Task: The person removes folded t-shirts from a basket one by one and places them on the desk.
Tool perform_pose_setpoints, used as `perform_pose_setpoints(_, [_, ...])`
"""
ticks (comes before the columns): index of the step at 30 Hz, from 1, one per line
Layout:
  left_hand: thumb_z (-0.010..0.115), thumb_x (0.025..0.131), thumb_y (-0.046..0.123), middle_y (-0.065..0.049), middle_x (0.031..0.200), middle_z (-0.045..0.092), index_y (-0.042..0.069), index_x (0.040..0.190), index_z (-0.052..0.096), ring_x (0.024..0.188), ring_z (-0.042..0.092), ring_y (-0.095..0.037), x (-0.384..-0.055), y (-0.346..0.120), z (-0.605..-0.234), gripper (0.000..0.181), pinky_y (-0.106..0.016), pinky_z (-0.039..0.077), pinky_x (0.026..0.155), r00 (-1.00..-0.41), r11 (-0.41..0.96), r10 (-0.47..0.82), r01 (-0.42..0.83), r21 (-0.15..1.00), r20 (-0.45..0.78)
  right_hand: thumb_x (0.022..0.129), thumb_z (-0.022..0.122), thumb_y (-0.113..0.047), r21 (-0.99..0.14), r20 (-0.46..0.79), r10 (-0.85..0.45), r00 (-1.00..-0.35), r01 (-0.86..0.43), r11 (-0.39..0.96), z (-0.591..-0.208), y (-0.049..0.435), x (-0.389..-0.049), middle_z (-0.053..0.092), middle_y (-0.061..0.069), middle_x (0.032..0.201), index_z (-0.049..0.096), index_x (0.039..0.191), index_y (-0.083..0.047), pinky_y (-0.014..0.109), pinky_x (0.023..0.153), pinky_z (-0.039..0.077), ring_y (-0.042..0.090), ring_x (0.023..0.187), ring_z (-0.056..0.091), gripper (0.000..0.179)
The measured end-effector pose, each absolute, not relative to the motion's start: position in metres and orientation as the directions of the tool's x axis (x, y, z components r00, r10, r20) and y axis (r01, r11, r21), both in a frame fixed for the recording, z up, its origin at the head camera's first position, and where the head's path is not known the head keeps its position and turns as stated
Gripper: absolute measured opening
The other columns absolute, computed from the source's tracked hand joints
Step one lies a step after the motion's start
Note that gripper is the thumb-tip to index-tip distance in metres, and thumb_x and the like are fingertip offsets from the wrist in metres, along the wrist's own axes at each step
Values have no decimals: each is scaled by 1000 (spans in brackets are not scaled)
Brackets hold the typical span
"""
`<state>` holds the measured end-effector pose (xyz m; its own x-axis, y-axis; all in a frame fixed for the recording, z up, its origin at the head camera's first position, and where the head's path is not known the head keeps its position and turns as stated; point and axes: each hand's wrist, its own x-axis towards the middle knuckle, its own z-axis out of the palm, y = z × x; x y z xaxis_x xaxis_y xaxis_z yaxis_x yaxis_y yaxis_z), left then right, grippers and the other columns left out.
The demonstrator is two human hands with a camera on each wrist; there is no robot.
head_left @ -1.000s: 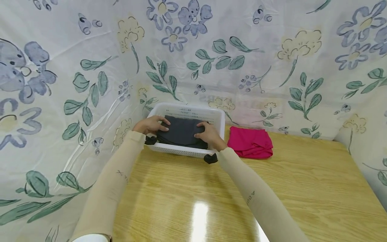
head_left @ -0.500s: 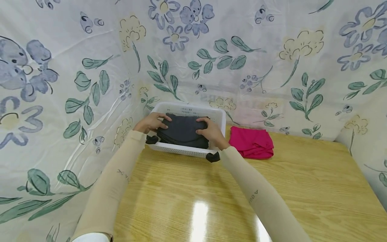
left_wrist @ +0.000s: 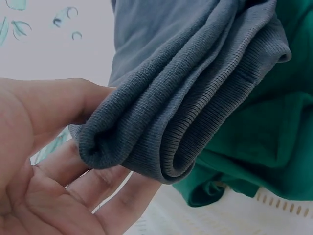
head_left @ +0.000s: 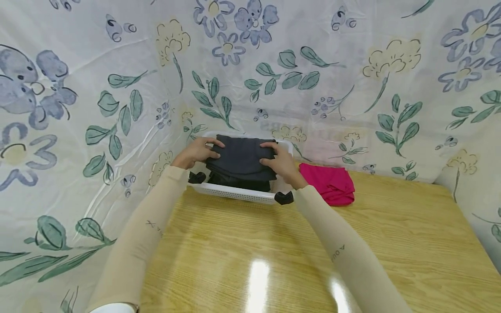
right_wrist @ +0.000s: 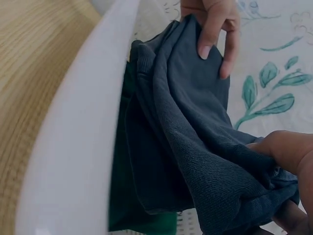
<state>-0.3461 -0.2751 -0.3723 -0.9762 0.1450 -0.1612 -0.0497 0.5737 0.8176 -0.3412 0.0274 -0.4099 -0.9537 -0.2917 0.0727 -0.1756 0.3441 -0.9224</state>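
Both hands hold a folded dark grey garment [head_left: 243, 155] by its two ends, over a white plastic basket [head_left: 239, 194]. At its left end my left hand [head_left: 197, 151] pinches the folds, thumb on top and fingers beneath; ribbed layers [left_wrist: 146, 107] show up close in the left wrist view. My right hand [head_left: 282, 162] grips the opposite end in the same way. Under the grey garment, a green folded garment [left_wrist: 259, 147] lies in the basket, looking nearly black in the head view. The fingertips under the cloth are partly hidden.
To the right of the basket a folded bright pink cloth [head_left: 328, 184] lies on the wooden table [head_left: 219, 243]. A floral curtain [head_left: 313, 87] stands close behind the basket and along the left side.
The hands have raised the grey garment up from the basket, tilting it a little, and more of the dark cloth beneath shows. The pink cloth stays where it was.
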Motion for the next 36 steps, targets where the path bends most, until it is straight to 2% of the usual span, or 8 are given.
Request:
perform_pose_setpoints(5, [68, 98, 4, -18, 161, 34, 9, 136, 65, 121, 60, -33, -342, -273, -365, 38, -35, 55, 82, -976, 542, 158, -39, 839, -148, 97, 72, -11, -939, 87, -317, -944, -184, 289, -405, 33, -342, 53, 14, 148, 59, 143, -23, 46, 96, 55, 31, 127, 58, 50])
perform_pose_setpoints(7, [68, 99, 5, -18, 163, 32, 9, 137, 64, 124, 59, -35, -340, -273, -363, 38, -37, 55, 85, -975, 541, 167, -32, 841, -144, 97, 72, -11, -940, 83, -318, -944, -180, 290, -403, 35, -341, 52, 13, 148, 60, 143, -24, 45, 96, 55, 30, 127, 58, 50])
perform_pose_setpoints(12, [69, 99, 8, -17, 154, 45, 12, 136, 65, 121, 61, -32, -337, -267, -358, 38, -38, 55, 84, -976, 544, 177, -13, 839, -129, 97, 72, -14, -937, 79, -303, -950, -175, 303, -395, 44, -337, 51, 11, 150, 60, 142, -28, 46, 97, 54, 30, 129, 55, 49])
perform_pose_setpoints(19, [70, 99, 9, -19, 134, 60, 12, 136, 65, 105, 66, -30, -333, -250, -350, 37, -37, 56, 79, -974, 522, 202, 16, 853, -105, 95, 73, -12, -932, 98, -310, -946, -196, 305, -381, 63, -332, 48, 11, 153, 61, 142, -25, 48, 100, 52, 31, 132, 52, 50])
perform_pose_setpoints(23, [70, 99, 9, -16, 132, 62, 14, 135, 65, 101, 66, -29, -330, -237, -346, 36, -39, 55, 78, -970, 514, 222, 31, 857, -98, 96, 73, -13, -926, 93, -304, -948, -195, 324, -377, 78, -328, 44, 10, 156, 61, 142, -26, 50, 102, 51, 32, 136, 49, 50])
perform_pose_setpoints(28, [70, 99, 8, -17, 135, 61, 11, 135, 66, 102, 65, -28, -324, -220, -341, 36, -38, 53, 76, -967, 524, 244, 65, 849, -77, 96, 73, -11, -943, 79, -310, -947, -172, 284, -376, 97, -323, 44, 12, 156, 60, 143, -26, 50, 100, 52, 33, 134, 51, 51])
perform_pose_setpoints(32, [71, 98, 8, -17, 129, 64, 13, 133, 67, 97, 65, -27, -323, -209, -341, 35, -39, 54, 75, -966, 522, 253, 89, 848, -54, 97, 72, -12, -949, 74, -313, -947, -164, 271, -374, 110, -321, 44, 12, 156, 59, 144, -26, 49, 98, 53, 33, 132, 52, 51])
perform_pose_setpoints(36, [72, 98, 9, -12, 129, 64, 15, 130, 69, 95, 64, -26, -325, -199, -341, 34, -40, 53, 74, -964, 510, 266, 120, 852, -24, 97, 72, -14, -947, 74, -309, -948, -164, 277, -370, 123, -317, 42, 12, 157, 58, 145, -26, 50, 98, 53, 33, 133, 52, 51])
